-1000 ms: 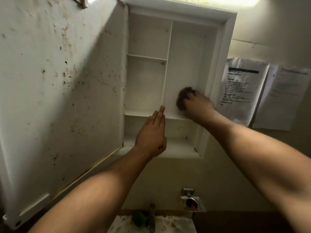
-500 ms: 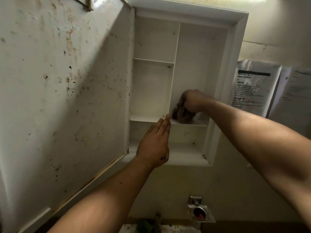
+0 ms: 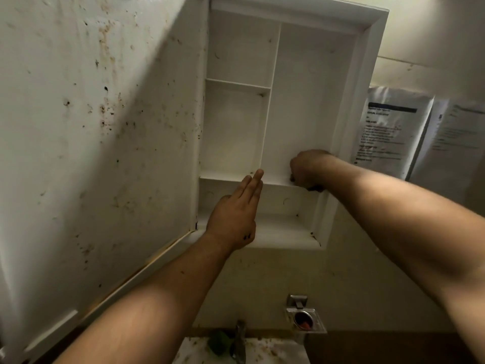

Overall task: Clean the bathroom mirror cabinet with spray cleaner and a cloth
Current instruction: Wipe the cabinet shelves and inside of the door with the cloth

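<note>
While the right hand (image 3: 308, 169) was curled into a fist round a dark, crumpled cloth (image 3: 314, 189), it pressed down at the right end of the white middle shelf (image 3: 225, 177), close to the right wall of the white recessed mirror cabinet (image 3: 367, 74). Only slivers of the cloth showed beneath the knuckles. It was probably bunched so that it could be worked into the shelf's back corner.

The left hand (image 3: 233, 219) was flat, its fingers straight and together, and held nothing. Its fingertips reached the front edge of the same shelf, just below the upright divider, apparently to steady the person or the shelf, though real contact could not be confirmed. No spray cleaner was in view.

On the left, the cabinet's white door (image 3: 105, 127) stood swung wide, its inner face speckled with brown spots and streaks, so that part of the job looked undone. The compartments were bare and looked far cleaner than the door, with small dark specks at some corners.

Two printed paper notices (image 3: 388, 132) hung on the cream wall beside the cabinet's right edge. Below were a metal wall-mounted soap holder (image 3: 305, 317), a metal tap (image 3: 240, 342), a blurred green object (image 3: 219, 342) and a stained, speckled sink top (image 3: 275, 350).
</note>
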